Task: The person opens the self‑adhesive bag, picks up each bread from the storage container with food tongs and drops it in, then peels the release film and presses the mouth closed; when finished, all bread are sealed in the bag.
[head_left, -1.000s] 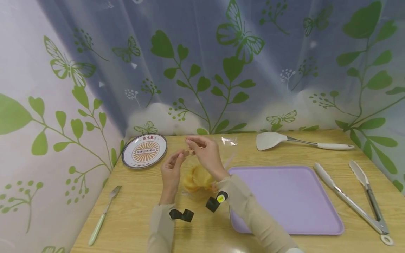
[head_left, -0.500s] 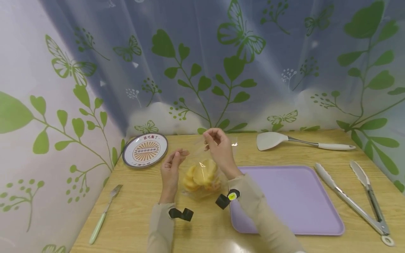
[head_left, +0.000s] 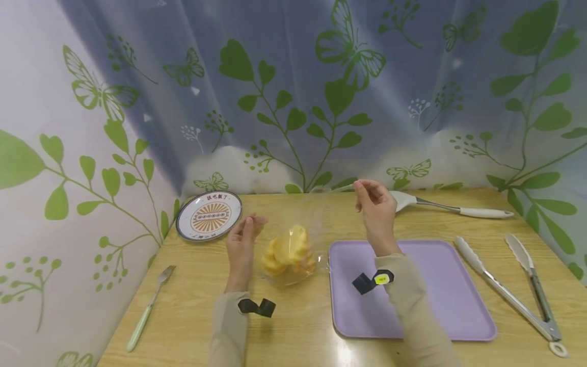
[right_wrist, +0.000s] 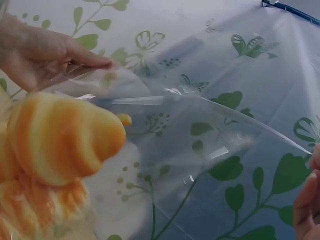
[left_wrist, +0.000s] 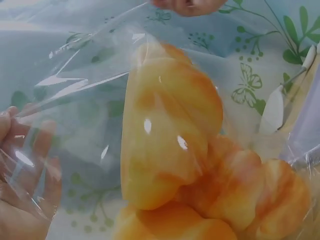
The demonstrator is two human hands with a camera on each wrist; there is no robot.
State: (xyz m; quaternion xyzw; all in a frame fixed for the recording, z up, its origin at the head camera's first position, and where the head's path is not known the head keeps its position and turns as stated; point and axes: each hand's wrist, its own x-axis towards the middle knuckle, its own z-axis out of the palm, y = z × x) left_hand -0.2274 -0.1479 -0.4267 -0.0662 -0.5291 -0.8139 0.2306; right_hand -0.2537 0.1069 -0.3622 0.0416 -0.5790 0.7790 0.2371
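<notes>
A clear plastic bag (head_left: 316,211) stands upright on the wooden table. Inside it are several yellow-orange bread rolls (left_wrist: 170,125), one with a striped, shell-like shape in the right wrist view. My left hand (head_left: 240,250) pinches the left edge of the bag's mouth between thumb and fingers. On the other side, my right hand (head_left: 378,211) pinches the opposite edge, above the far edge of the lilac tray. Between the two hands the film is stretched, seen clearly in the right wrist view, where only part of the right hand (right_wrist: 307,197) shows.
Left of the bag are a decorated plate (head_left: 209,216) and a green-handled fork (head_left: 149,311). To the right lies the lilac tray (head_left: 440,295), with a white spatula (head_left: 440,204) behind it and metal tongs (head_left: 509,290) beside it. A patterned curtain (head_left: 275,102) hangs behind.
My right hand has moved from beside the left hand out to the right, drawing the bag's edge with it. The bag's mouth has widened. My left hand has shifted slightly left.
</notes>
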